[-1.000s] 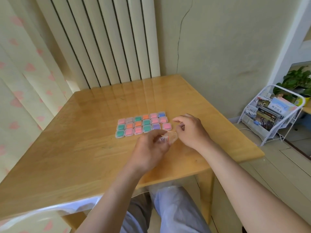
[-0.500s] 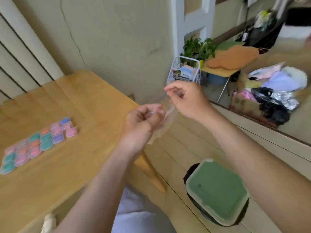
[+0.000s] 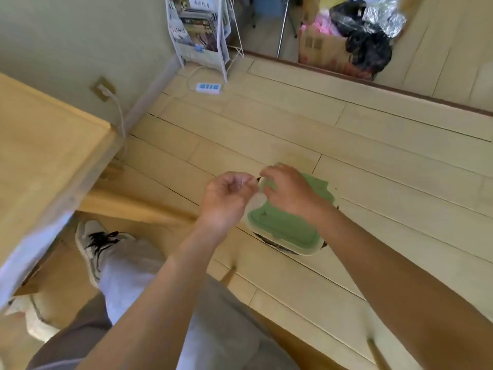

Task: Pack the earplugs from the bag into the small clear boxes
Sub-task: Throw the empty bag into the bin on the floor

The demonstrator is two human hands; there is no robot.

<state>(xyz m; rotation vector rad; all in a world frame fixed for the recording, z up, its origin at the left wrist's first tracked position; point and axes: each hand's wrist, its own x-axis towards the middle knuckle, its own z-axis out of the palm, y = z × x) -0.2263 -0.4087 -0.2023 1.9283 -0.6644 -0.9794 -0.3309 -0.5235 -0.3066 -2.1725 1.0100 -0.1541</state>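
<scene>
Over green-lidded floor bin, left hand and right hand both pinched thin clear plastic bag; likely discarding it, lid needs opening next.

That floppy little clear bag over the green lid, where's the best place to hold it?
By its top edge, pinched from the two sides, as the left hand and right hand do. The clear bag is limp film hanging over the green lid, so lower down it would probably crumple.
</scene>
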